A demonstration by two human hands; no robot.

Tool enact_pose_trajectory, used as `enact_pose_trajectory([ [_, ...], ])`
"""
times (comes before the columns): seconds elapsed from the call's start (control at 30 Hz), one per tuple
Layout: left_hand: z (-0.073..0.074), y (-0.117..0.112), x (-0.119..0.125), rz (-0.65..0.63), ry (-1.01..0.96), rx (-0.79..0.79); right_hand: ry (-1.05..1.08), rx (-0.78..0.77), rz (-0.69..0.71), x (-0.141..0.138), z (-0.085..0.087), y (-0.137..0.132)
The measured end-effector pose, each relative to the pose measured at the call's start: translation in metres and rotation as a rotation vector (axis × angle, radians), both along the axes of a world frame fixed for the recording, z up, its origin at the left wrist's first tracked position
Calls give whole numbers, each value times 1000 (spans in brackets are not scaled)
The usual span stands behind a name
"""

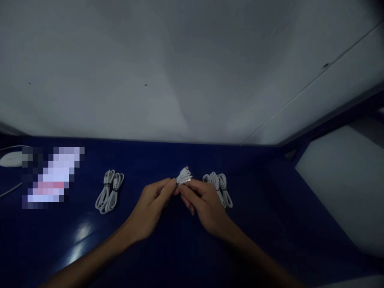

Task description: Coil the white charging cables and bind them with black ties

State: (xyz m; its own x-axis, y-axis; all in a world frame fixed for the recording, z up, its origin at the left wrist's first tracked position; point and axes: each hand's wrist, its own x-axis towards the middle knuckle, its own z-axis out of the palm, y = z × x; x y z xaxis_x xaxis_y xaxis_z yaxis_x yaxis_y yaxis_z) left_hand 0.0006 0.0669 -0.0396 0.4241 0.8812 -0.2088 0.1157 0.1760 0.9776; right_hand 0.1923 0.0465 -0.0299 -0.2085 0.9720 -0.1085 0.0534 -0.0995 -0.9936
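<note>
Between my two hands is a bundled white cable (pixel 183 175), its connector end pointing up and away from me. My left hand (pixel 156 202) pinches the bundle between thumb and fingertips. From the other side, my right hand (pixel 207 202) closes thumb and fingers on the same bundle, near its middle; the lower part is hidden by the fingers. Left of my hands lie two coiled white cables (pixel 109 192), each bound with a dark tie. More coiled white cables (pixel 223 188) lie just beyond my right hand, which partly covers them.
A glossy dark blue surface (pixel 180 252) carries everything. At the far left are a pixelated bright rectangle (pixel 55 176) and a white rounded device (pixel 13 159) with a cord. A pale wall (pixel 135 100) rises behind, and a pale panel (pixel 339 188) stands at the right.
</note>
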Motion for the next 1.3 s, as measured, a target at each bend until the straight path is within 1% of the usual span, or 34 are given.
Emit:
enact_pose_trajectory([
  [0.1, 1, -2, 3, 32, -2, -3, -84, 50, -12, -1, 0, -1],
  [0.23, 2, -5, 3, 40, 2, -15, -211, 165, -22, 0, -2, -1],
  [0.33, 0, -7, 3, 50, -29, -75, -281, 261, -29, -2, -6, -1],
  [0.47, -3, -8, 6, 73, -131, -168, -335, 359, -35, -6, -12, -3],
  [0.6, -2, -6, 10, 67, -196, -232, -413, 428, -21, -7, -17, -5],
  [0.77, -1, -2, 8, 9, -239, -309, -524, 471, -13, -3, -21, -4],
  [0.9, 1, 0, 5, -7, -229, -319, -583, 482, -12, 0, -22, -1],
  [1.0, 4, 2, 2, 17, -199, -286, -578, 484, 6, 0, -21, -1],
  [1.1, 7, 6, -1, 31, -158, -212, -481, 429, 20, 0, -15, -1],
  [1.17, 7, 10, -4, 28, -103, -111, -378, 346, 5, 1, -9, 0],
  [1.2, 7, 12, -5, 52, -71, -41, -323, 294, -8, 2, -6, 0],
  [1.3, 7, 15, -8, 129, 80, 241, -139, 127, -31, 4, -1, 4],
])
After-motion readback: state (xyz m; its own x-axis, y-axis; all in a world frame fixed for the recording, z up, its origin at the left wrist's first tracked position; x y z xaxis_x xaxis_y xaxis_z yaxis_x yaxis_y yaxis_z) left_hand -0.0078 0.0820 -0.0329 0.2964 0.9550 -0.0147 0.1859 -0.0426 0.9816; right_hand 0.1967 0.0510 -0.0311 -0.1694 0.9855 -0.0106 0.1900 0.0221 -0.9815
